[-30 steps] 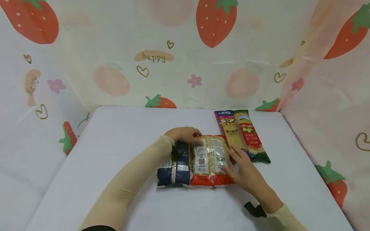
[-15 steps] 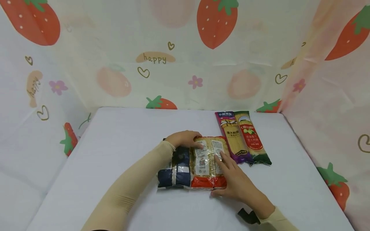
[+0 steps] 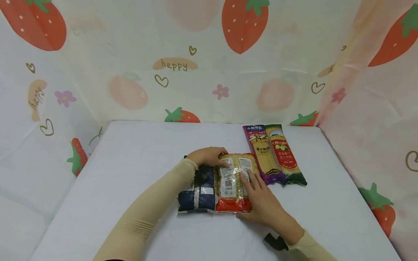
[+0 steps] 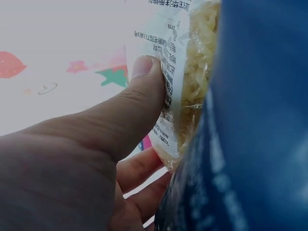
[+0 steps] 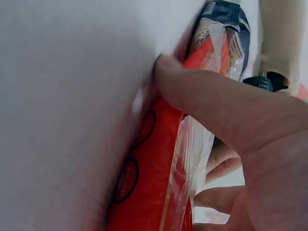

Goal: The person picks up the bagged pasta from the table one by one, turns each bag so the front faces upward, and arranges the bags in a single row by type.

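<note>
A clear-and-red pasta bag (image 3: 232, 204) lies flat with its white printed labels upward; curly pasta shows through the film in the left wrist view. My left hand (image 3: 209, 156) grips its far edge, the thumb (image 4: 151, 77) on a label and the fingers behind. My right hand (image 3: 264, 201) holds the near right corner, the thumb (image 5: 192, 86) at the near edge and fingers spread over the top. A navy-blue bag (image 3: 197, 201) lies against the pasta bag's left side, partly hidden under my left wrist.
Behind the pasta bag on the right lie two long spaghetti packs side by side, one purple (image 3: 263, 154) and one green and red (image 3: 283, 152). A white-covered table (image 3: 147, 141) meets strawberry-print cloth walls (image 3: 209, 90) at the back and sides.
My right hand has moved left and nearer from the bag's right side, its thumb now at the near edge. My left hand and the bags stay nearly still.
</note>
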A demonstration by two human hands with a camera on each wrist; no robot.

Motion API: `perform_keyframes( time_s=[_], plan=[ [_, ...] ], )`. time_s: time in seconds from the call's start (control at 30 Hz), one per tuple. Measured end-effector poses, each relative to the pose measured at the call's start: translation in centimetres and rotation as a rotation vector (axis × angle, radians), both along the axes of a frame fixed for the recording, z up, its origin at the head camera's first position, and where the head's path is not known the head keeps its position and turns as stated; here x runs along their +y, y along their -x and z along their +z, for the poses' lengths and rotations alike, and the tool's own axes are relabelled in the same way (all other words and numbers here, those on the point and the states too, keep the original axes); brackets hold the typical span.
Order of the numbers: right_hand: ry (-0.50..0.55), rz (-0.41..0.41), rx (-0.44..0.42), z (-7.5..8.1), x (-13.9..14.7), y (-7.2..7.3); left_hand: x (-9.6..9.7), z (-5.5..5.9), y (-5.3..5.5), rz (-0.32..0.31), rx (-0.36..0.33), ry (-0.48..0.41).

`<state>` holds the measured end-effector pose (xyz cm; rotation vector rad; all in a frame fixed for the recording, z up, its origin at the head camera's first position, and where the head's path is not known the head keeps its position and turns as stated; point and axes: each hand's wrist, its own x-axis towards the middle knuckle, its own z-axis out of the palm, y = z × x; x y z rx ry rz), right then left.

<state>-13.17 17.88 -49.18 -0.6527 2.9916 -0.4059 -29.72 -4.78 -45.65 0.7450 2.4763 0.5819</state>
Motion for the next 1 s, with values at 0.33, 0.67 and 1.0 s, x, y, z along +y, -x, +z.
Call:
perform_keyframes(
  time_s=[0.33, 0.67, 1.0],
  plan=[
    [0.031, -0.031, 0.011, -0.1, -0.3, 0.1, -0.1, 0.1, 0.0, -0.009, -0.016, -0.035],
    [0.173, -0.073, -0.037, -0.2, 0.5, 0.7, -0.3, -0.2, 0.3, 0.041, -0.022, -0.100],
    [0.318, -0.071, -0.012, 0.2, 1.6, 0.8, -0.6, -0.4, 0.7, 0.021, -0.019, -0.193]
  ],
)
